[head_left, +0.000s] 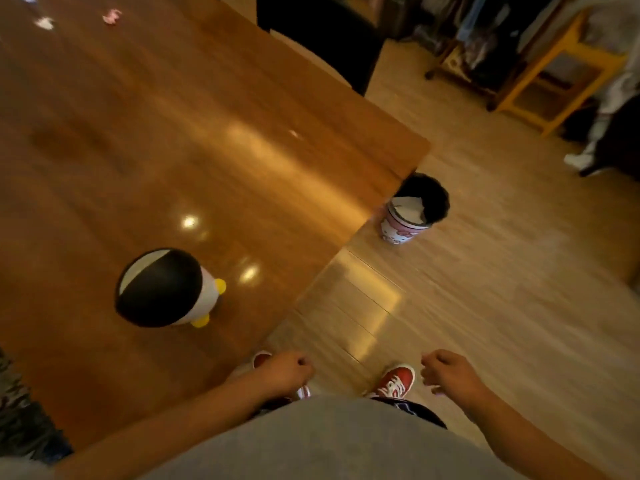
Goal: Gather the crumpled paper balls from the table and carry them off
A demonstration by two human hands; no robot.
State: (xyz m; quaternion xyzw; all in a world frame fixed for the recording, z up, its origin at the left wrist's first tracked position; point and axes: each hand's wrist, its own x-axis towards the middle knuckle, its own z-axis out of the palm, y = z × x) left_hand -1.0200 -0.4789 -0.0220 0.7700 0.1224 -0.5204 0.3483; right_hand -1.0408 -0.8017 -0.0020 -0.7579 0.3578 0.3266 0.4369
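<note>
Two crumpled paper balls lie at the far left end of the wooden table: a white one and a pink one. A third scrap shows at the top left edge, cut off. My left hand hangs by the table's near corner, fingers curled into a fist with nothing visible in it. My right hand hangs over the floor, fingers loosely curled, also with nothing visible in it. Both hands are far from the paper balls.
A small penguin-shaped bin with a black liner stands on the table near me. A pink cartoon-printed bin with a black liner stands on the floor by the table's corner. A dark chair and a yellow shelf lie beyond.
</note>
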